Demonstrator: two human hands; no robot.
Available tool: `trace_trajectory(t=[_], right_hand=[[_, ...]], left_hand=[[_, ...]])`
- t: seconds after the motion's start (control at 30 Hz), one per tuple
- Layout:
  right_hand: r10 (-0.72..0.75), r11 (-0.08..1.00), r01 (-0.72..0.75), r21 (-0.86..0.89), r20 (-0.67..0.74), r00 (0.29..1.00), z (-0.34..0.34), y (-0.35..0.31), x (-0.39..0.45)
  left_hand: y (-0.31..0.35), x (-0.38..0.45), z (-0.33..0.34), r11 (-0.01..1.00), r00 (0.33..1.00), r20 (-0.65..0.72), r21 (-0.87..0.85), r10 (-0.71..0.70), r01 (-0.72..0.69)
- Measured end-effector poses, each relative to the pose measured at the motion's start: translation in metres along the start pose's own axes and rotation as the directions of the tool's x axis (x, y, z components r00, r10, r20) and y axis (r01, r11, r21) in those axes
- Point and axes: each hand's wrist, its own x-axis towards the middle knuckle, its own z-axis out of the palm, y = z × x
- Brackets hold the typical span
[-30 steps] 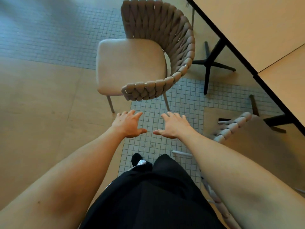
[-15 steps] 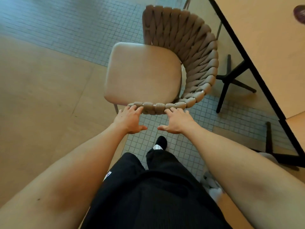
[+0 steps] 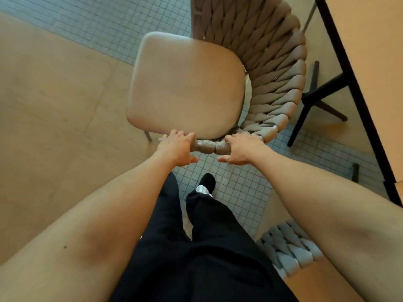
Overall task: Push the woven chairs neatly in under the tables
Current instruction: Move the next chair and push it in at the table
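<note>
Tiled floor; both my hands, left hand and right hand, grip the beige woven-rope chair arm. I'd swing it square to the pale black-edged table before pushing.

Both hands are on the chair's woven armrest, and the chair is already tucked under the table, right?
Not tucked. In the head view the chair stands out on the floor beside the table, its seat facing away from it. Left hand and right hand do grip the armrest.

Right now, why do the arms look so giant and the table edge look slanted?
Head view: the wide lens stretches whatever is close, so the forearms balloon at the bottom while each hand, left and right, looks small on the chair; the table edge leans; soft warm light, no harsh glare.
</note>
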Motion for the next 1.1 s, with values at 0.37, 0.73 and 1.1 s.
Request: trace_trajectory(t=[0.37, 0.73, 1.1], right_hand=[[-0.026, 0.998, 0.026, -0.058, 0.003, 1.000, 0.011, 0.002, 0.015], [0.114, 0.969, -0.104, 0.226, -0.031, 0.993, -0.014, -0.097, 0.029], [-0.008, 0.938, 0.022, 0.346, -0.040, 0.999, -0.020, -0.132, 0.047]], left_hand=[[-0.003, 0.012, 0.012, 0.997, 0.997, -0.047, 0.058, 0.056, -0.053], [-0.092, 0.018, -0.018, 0.986, 0.989, -0.129, 0.158, 0.066, -0.045], [-0.121, 0.017, -0.031, 0.967, 0.990, -0.114, 0.231, -0.080, 0.105]])
